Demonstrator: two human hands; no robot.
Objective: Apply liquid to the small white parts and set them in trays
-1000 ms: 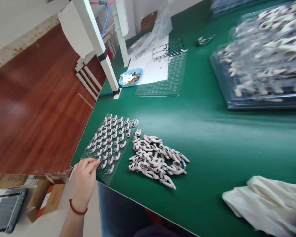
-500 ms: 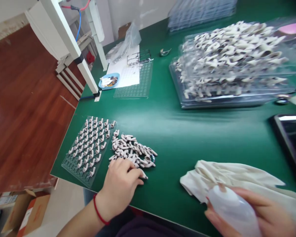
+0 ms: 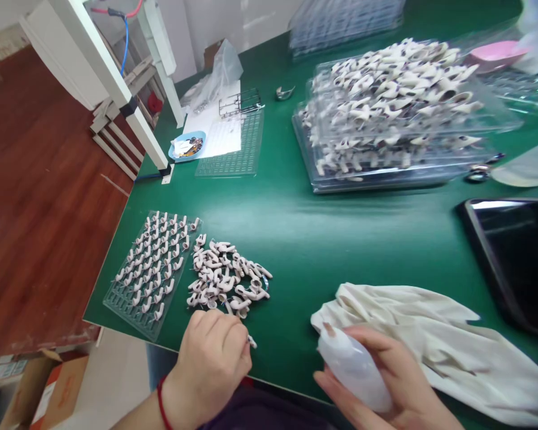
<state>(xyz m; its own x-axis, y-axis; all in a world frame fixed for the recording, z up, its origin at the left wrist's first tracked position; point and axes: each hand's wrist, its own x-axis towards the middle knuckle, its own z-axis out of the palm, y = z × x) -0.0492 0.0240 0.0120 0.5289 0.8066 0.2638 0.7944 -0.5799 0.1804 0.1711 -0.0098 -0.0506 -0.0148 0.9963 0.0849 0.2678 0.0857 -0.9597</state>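
Now the left hand [image 3: 213, 352] has drawn back from the loose pile [image 3: 226, 278] at lower left, pinching one small beige piece [image 3: 251, 342], while the right hand [image 3: 385, 382] has brought a white squeeze bottle [image 3: 352, 367] closer at lower right.

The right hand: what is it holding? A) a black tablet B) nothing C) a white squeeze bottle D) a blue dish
C: the right hand wraps around a white squeeze bottle, its tip pointing toward the left hand, beside the cream cloth.
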